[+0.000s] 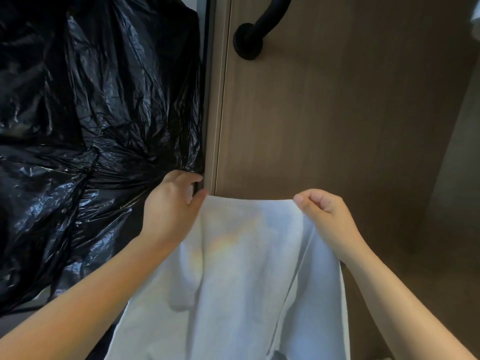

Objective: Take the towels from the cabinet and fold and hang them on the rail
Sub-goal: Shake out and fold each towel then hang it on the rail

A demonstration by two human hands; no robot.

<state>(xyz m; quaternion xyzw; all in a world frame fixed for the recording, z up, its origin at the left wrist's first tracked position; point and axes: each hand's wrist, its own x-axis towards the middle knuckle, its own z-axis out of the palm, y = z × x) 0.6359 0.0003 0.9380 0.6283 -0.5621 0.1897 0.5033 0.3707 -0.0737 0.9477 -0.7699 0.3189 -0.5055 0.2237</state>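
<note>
Wood panel fills centre and right of frame, crinkled black bag takes the left, black rail end and mount sit top centre. White towel hangs lower centre with its top edge stretched flat between both hands. Left hand pinches the top-left corner, thumb in front (fingers mostly hidden behind the cloth). Right hand has curled fingers pinching the top-right corner. My read: the towel is soft, light and limp, so it will sag and bunch wherever unsupported. Keep hold at the corners, top edge taut, when folding, then drape it over the rail, which sits well above.
</note>
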